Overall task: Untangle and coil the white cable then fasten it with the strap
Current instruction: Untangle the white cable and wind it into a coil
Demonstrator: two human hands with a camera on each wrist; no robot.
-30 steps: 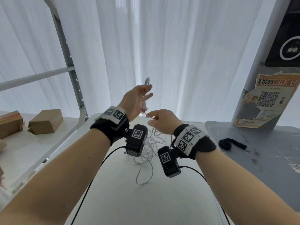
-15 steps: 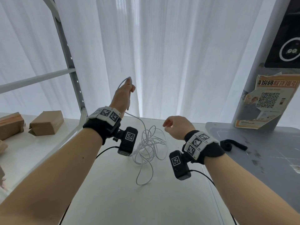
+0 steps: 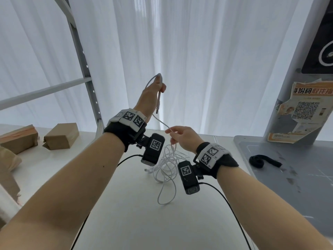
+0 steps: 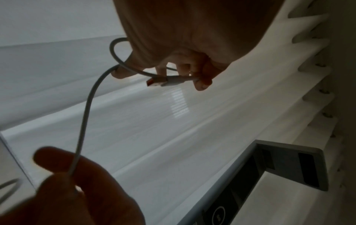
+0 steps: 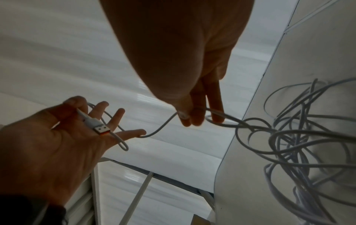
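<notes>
The left hand [image 3: 152,94] is pinching the cable [image 3: 166,165] near its plug [image 5: 101,129] while the right hand [image 3: 182,138] is pinching the cord, seemingly starting the first loop; the tangle and strap [image 3: 262,160] are waiting.

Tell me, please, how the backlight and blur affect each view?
Head view: bright curtain behind, yet hands and cable stay clear, edges bowed by the wide lens. Left wrist view: left hand dark against the light, right hand blurred. Right wrist view: right hand nearly silhouetted, the tangle soft.
</notes>
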